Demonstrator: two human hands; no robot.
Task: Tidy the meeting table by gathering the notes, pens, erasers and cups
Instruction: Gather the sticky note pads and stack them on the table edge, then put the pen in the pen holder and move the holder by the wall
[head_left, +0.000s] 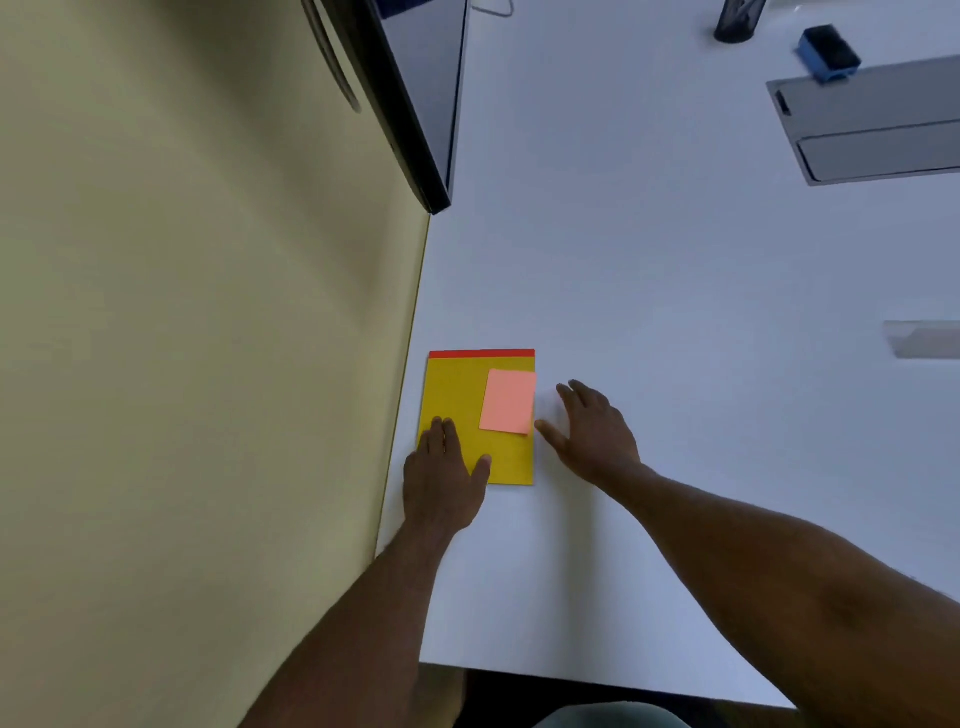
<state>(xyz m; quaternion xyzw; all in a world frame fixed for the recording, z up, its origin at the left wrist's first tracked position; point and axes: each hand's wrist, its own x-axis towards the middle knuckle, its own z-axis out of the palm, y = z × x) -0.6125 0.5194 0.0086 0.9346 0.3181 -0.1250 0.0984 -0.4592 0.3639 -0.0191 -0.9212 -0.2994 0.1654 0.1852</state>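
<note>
A yellow notepad with a red top strip lies on the white table near its left edge. A pink sticky note rests on the pad's upper right part. My left hand lies flat on the pad's lower left corner, fingers spread. Just right of the pad, my right hand hovers open over the table, with its thumb near the sticky note's lower corner. A blue whiteboard eraser sits at the far right, and a black mesh pen cup stands behind it.
A beige wall runs along the table's left side, with a dark screen mounted at the far left. A grey cable hatch is set into the table at the right. A pale flat object lies at the right edge.
</note>
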